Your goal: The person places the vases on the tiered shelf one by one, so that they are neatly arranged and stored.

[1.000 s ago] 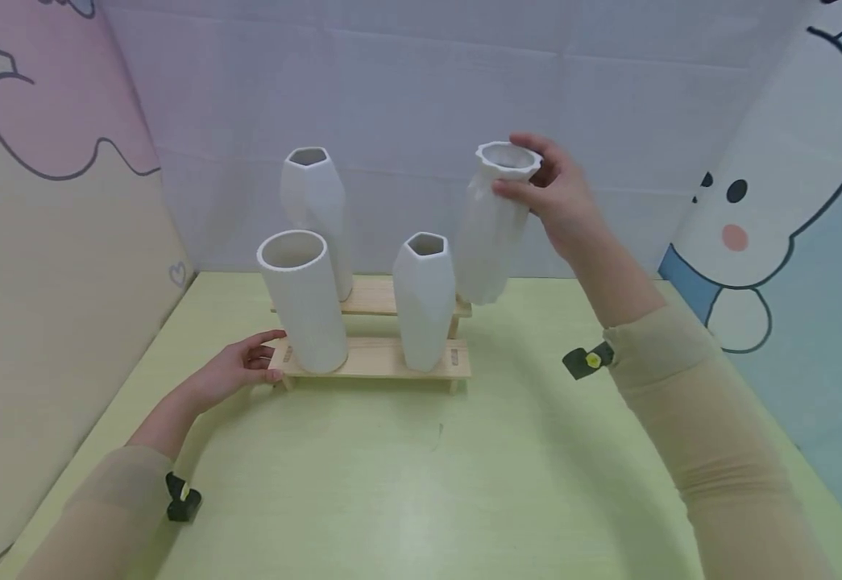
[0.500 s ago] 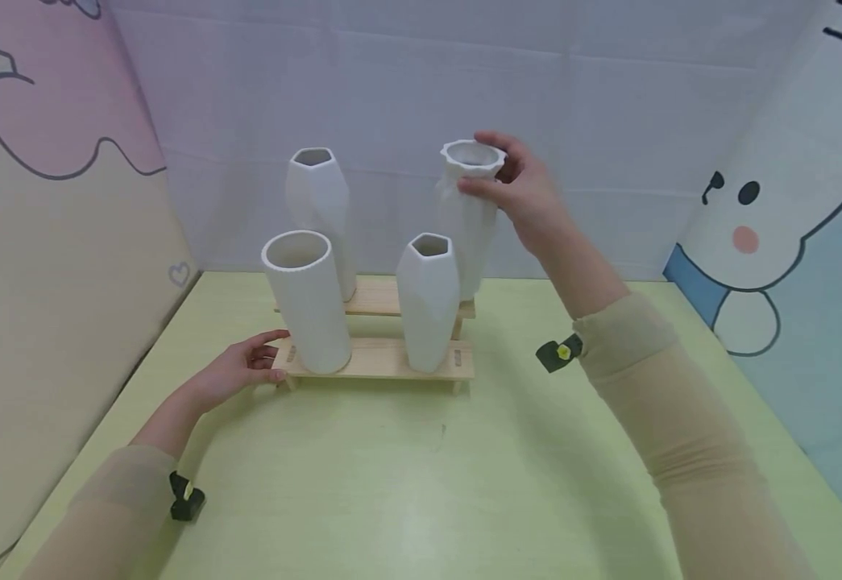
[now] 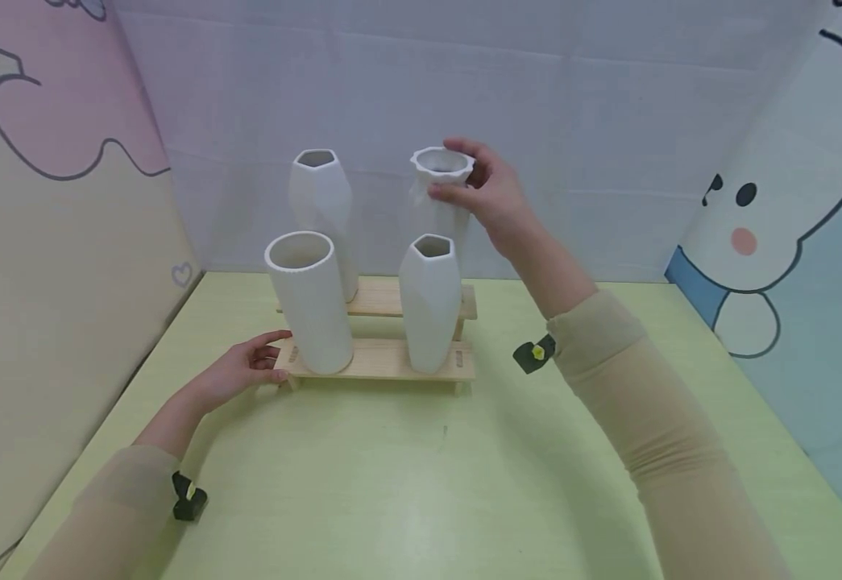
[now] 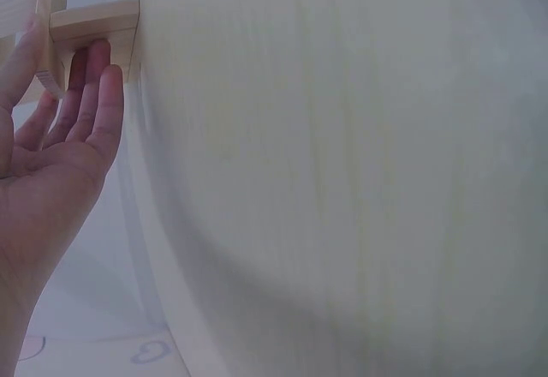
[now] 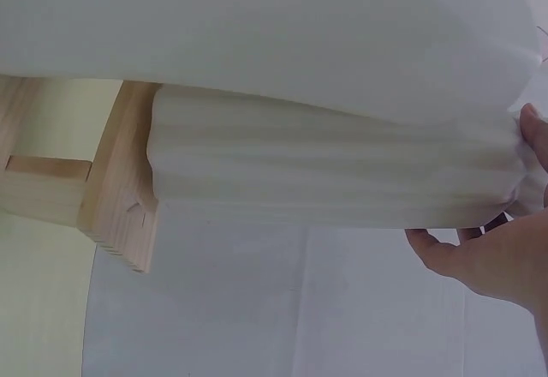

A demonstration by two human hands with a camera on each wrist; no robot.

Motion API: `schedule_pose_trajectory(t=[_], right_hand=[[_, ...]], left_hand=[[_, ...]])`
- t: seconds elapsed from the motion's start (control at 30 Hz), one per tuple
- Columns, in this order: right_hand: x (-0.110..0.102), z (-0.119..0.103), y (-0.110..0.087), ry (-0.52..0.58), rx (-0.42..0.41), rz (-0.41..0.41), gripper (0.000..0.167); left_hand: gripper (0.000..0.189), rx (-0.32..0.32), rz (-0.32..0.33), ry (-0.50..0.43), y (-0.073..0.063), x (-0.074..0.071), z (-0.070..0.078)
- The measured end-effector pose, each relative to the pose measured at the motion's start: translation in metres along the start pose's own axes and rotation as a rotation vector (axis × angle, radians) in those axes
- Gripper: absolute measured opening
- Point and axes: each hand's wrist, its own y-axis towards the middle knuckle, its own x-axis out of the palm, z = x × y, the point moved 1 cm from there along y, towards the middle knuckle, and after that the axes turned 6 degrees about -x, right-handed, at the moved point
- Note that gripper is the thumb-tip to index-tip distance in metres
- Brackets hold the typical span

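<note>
My right hand (image 3: 493,197) holds a white fluted vase (image 3: 426,205) by its neck, thumb in front and fingers behind the scalloped rim. In the right wrist view this vase (image 5: 325,163) stands with its base at the upper wooden shelf (image 5: 120,197). At the near left end of the two-step wooden rack (image 3: 377,358), my left hand (image 3: 235,374) grips the lower shelf. The left wrist view shows the left hand's fingers (image 4: 103,107) reaching under that shelf's end (image 4: 94,21). The fluted vase's lower part is hidden in the head view.
A round white vase (image 3: 312,314) and a faceted white vase (image 3: 429,314) stand on the lower shelf. Another faceted vase (image 3: 322,201) is on the upper shelf's left. A pale cloth (image 3: 573,121) hangs behind the green-yellow table (image 3: 391,483).
My right hand has carried the fluted vase leftward, from beyond the rack's right end to over the upper shelf behind the front faceted vase. The left hand stays at the rack.
</note>
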Motion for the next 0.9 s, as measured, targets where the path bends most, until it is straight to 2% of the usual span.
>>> schedule_pose_trajectory(t=[0.2,0.5,0.9], right_hand=[[0.0055,0.0074,0.002,-0.003,-0.002,-0.015,0.064],[0.0078,0.008,0.0025,-0.024,0.009,-0.021,0.066],[0.0075,0.0059,-0.0017,0.012,-0.042,-0.062,0.072]], left_hand=[[0.077,-0.001,-0.001,0.005,0.0018,0.0006,0.0015],[0.078,-0.001,-0.004,-0.005,0.0047,0.0006,-0.0019],[0.079,-0.012,0.003,0.001,0.0022,-0.0036,-0.0017]])
